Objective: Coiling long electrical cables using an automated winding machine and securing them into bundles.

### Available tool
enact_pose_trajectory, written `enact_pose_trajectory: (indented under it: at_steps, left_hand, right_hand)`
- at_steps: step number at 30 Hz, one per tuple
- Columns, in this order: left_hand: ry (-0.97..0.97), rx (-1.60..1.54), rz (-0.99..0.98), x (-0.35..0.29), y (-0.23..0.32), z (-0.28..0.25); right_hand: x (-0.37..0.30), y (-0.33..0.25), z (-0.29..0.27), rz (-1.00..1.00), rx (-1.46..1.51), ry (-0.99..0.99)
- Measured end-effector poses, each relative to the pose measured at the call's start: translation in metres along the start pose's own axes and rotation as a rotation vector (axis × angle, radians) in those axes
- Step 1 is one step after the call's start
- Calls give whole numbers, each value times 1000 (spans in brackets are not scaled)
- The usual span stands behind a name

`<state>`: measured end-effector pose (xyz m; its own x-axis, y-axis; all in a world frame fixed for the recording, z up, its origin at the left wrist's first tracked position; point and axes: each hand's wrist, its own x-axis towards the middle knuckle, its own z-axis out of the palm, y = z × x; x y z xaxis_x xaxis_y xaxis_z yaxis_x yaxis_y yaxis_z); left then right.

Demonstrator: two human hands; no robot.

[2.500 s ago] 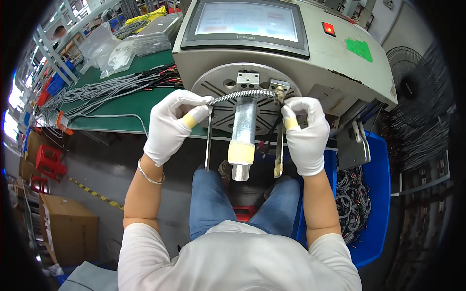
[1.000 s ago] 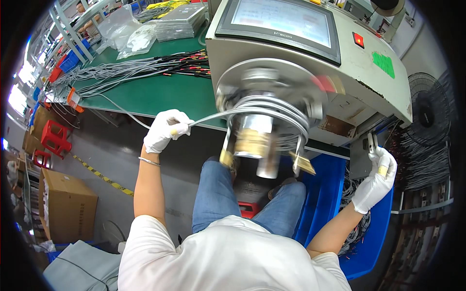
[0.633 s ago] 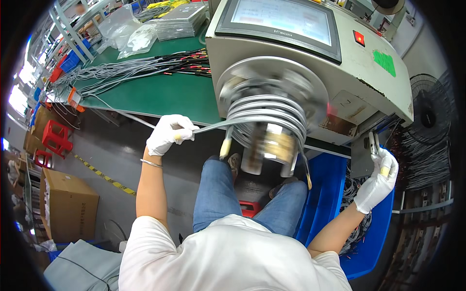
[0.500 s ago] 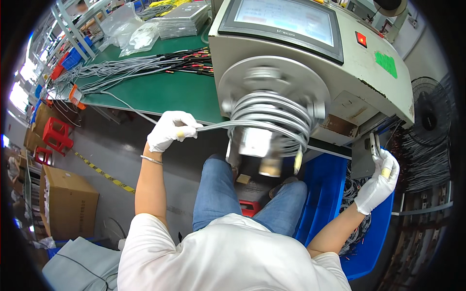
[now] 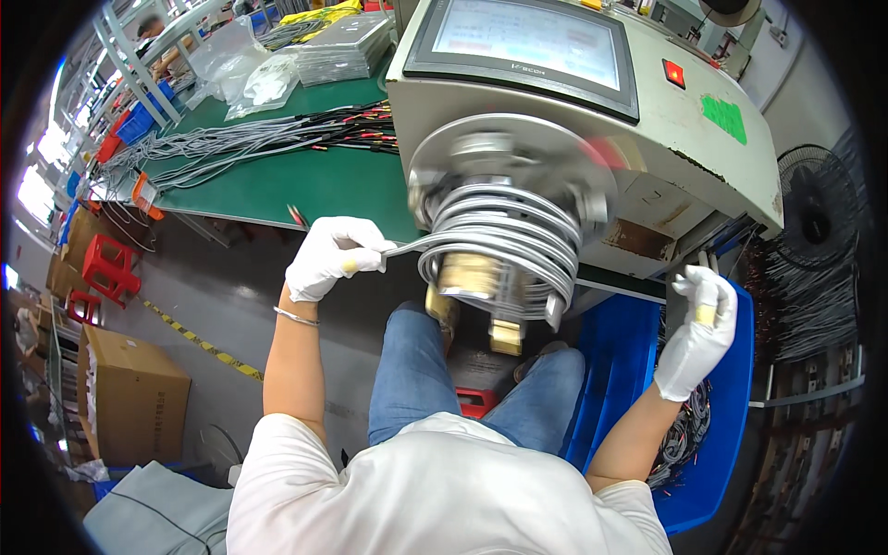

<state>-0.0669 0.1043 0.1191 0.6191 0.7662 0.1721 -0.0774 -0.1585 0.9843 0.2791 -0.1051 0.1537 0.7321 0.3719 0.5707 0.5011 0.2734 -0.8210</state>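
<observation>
Nearest the body, jean-clad legs [image 5: 407, 370] are straddling a red stool [image 5: 476, 401], with the knees lying short of the winder's pegs, so a gap is opening below the work. At the right, a blue bin [image 5: 731, 453] is standing beside the thigh, probably within reach for finished bundles. Over its far part the gloved right hand [image 5: 700, 333] is hovering, fingers loosely bent and a little apart, nothing visible between them; the bin's far rim and the machine's lower corner are bounding its room. On the left, the gloved left hand [image 5: 335, 257] is pinching the gray cable [image 5: 407, 248], thumb and fingertips clamped together, seemingly to guide it and hold it taut. That cable is lying in stacked loops around the blurred mandrel, centre, well apart from the right hand. A red-tipped end [image 5: 296, 215] is showing just beyond the left hand, near the table's front edge; whose end, I cannot tell. Farther, the faceplate [image 5: 546, 139] is turning in a blur before the winding machine [image 5: 684, 129], while more gray cables [image 5: 240, 146] are lying across the green table [image 5: 231, 190] at far left.
</observation>
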Motion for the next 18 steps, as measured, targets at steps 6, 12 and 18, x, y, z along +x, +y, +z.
enact_pose_trajectory:
  at_steps: [6,12,18]
  left_hand:
    - [-78,-92,14,6,17,26]
    - [-168,558,163,3,44,54]
    - [-11,457,354,8,11,87]
  right_hand:
    - [-11,-15,37,-47,62,-310]
    - [-9,-19,73,-164,74,-524]
    - [-17,-25,102,-27,409,-521]
